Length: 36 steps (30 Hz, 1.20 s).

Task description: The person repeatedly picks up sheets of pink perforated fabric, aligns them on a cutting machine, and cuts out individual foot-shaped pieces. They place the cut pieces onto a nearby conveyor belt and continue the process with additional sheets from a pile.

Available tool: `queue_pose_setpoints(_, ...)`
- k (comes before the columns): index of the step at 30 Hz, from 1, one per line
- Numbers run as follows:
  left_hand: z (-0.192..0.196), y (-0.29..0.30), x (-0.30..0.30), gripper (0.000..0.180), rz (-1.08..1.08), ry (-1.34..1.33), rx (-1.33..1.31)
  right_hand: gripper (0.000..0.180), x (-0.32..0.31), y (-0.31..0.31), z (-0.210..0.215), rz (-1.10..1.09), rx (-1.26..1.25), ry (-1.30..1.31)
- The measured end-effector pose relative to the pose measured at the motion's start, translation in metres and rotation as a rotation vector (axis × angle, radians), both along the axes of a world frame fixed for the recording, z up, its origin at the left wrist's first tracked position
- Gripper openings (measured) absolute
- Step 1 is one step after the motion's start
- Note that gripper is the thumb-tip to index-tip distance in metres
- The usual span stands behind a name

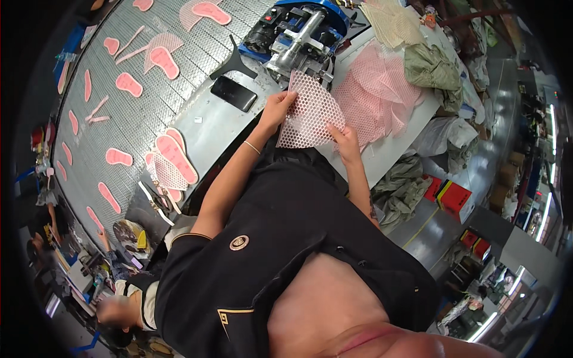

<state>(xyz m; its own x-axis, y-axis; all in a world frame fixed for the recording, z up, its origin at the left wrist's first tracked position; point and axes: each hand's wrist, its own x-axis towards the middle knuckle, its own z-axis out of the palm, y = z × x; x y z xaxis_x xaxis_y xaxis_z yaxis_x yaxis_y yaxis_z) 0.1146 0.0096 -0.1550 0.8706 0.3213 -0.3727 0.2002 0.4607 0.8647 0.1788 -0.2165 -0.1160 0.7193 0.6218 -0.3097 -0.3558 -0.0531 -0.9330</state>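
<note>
Mesh piece (309, 116), pink-white with a honeycomb pattern, roughly fan-shaped, held flat over the white table (394, 152) just in front of the blue and silver machine (298, 33), its top corner touching the machine's metal front. Left hand (278, 110) gripping the piece's left edge, thumb on top, fingers curled under. Right hand (345, 138) pinching the lower right edge, fingers closed on the mesh. Thin gold bracelet (252, 147) on the left wrist. Black short-sleeved top with a round gold button (239, 242) filling the lower middle of the view.

Just right of the held piece, a loose pile of more pink mesh (382, 89) spread on the table, touching or nearly touching the right hand. Beyond it, a stack of cream mesh (391, 24) and crumpled green cloth (433, 68). Left of the left hand, a dark phone (234, 93) lying flat on a grey metal surface, with a black bracket-shaped part (231, 62) just above it. Further left, a wide wire-mesh conveyor belt (128, 128) carrying many pink sole-shaped cut-outs (164, 61), well apart from both hands. Another person (128, 304) partly visible at the lower left
</note>
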Motion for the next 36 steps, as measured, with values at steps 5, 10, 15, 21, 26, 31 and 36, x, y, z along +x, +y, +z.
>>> queue_pose_setpoints(5,-0.009,0.003,0.005,0.033,0.074,-0.029,-0.145,0.019,-0.008,0.009,-0.011,-0.048,-0.005,0.064)
queue_pose_setpoints(10,0.003,0.021,0.001,0.030,0.230,-0.050,-0.124,0.020,0.000,0.040,-0.001,0.005,-0.058,0.070)
queue_pose_setpoints(15,0.017,0.054,-0.017,0.023,0.300,-0.036,0.029,0.021,0.016,0.097,-0.001,0.057,-0.023,0.022)
queue_pose_setpoints(21,-0.003,0.049,-0.052,0.016,0.480,0.022,0.057,0.027,0.042,0.138,-0.013,0.166,-0.130,-0.162)
queue_pose_setpoints(26,-0.002,-0.011,-0.065,0.027,0.393,0.039,-0.241,0.024,0.041,0.133,0.010,0.074,-0.360,-0.671)
queue_pose_setpoints(31,0.004,-0.032,-0.040,0.023,0.376,-0.047,-0.513,0.022,0.047,0.119,0.030,-0.015,-0.446,-0.779)
queue_pose_setpoints(36,-0.012,-0.021,-0.019,0.020,0.678,-0.111,-0.608,0.019,0.048,0.117,0.030,0.090,-0.289,-0.620)
